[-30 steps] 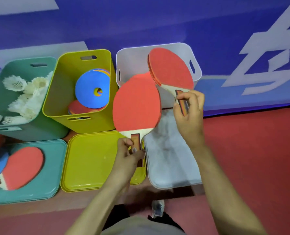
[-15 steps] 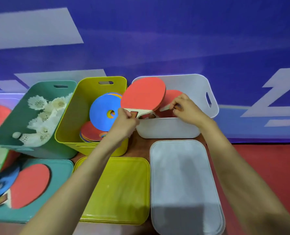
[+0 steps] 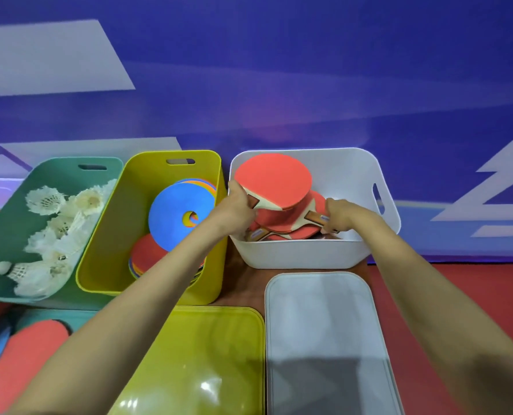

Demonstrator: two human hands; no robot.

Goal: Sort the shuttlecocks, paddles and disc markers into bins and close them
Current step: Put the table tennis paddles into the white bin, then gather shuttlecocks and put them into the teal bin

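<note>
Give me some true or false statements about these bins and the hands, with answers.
1. The left hand grips the top paddle in the white bin. True.
2. The right hand is empty. False: it grips another paddle.
3. A blue disc leans in the yellow bin. True.
4. The shuttlecocks sit in the yellow bin. False: they are in the green bin.
5. The white lid covers its bin. False: it lies flat in front of it.

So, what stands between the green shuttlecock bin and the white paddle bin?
The open yellow bin, holding the stacked disc markers; the head view shows it.
</note>
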